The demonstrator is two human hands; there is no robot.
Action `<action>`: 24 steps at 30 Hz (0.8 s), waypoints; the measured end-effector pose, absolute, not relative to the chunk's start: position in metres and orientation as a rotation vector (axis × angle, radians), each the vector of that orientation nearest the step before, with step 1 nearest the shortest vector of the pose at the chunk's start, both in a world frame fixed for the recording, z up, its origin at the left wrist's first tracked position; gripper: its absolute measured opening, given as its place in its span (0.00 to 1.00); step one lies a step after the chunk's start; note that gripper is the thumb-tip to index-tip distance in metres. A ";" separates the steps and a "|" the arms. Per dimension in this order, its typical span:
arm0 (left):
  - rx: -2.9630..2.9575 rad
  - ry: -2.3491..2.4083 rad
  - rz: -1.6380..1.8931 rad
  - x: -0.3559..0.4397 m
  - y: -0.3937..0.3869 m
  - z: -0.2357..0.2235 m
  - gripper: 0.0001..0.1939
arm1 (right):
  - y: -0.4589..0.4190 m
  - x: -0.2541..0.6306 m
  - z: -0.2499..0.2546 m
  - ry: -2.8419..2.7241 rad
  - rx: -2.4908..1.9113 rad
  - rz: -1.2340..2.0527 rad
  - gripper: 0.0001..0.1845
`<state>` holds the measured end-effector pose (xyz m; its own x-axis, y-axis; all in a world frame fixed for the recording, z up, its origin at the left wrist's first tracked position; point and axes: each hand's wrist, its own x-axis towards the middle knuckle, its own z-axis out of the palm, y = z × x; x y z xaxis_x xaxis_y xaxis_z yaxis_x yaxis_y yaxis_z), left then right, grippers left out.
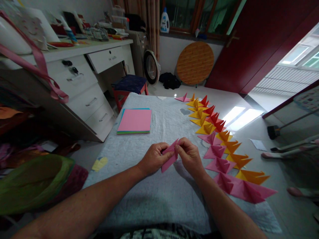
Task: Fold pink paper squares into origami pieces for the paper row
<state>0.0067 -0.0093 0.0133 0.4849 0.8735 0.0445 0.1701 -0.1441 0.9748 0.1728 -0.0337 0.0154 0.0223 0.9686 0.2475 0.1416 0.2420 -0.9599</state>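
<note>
My left hand (154,158) and my right hand (189,155) meet over the middle of the grey cloth-covered table (139,196). Both pinch a folded pink paper piece (169,158), held just above the cloth with its point slanting down to the left. Fingers of both hands are closed on its upper edge. A flat stack of coloured paper sheets (135,120), pink on top, lies farther back on the left. Down the right side runs a row of folded paper shapes (219,142) in pink, orange, yellow and red.
A white desk with drawers (84,83) stands at the left, cluttered on top. A small stool (129,87) sits beyond the table. A washing machine (149,64), a round wooden board (195,62) and a dark red door (261,39) stand at the back. A broom (276,130) lies on the right floor.
</note>
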 end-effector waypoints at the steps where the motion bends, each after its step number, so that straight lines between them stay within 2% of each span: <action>1: 1.609 0.911 0.778 0.007 -0.010 0.014 0.16 | -0.034 0.174 0.016 -1.354 -1.132 0.936 0.08; 9: 1.500 0.870 0.732 0.006 -0.012 0.018 0.16 | -0.028 0.184 0.016 -1.145 -1.077 0.949 0.10; 16: 1.502 0.878 0.744 0.005 -0.011 0.012 0.17 | -0.031 0.172 0.013 -1.270 -1.079 1.236 0.09; 24: 1.526 0.849 0.680 0.006 -0.011 0.010 0.22 | -0.029 0.176 0.015 -1.323 -1.169 1.111 0.13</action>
<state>0.0062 -0.0112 0.0105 0.5624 0.8255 -0.0483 0.1326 -0.0324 0.9906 0.1759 -0.0286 0.0148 -0.0241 0.9941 0.1060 0.0670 0.1074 -0.9920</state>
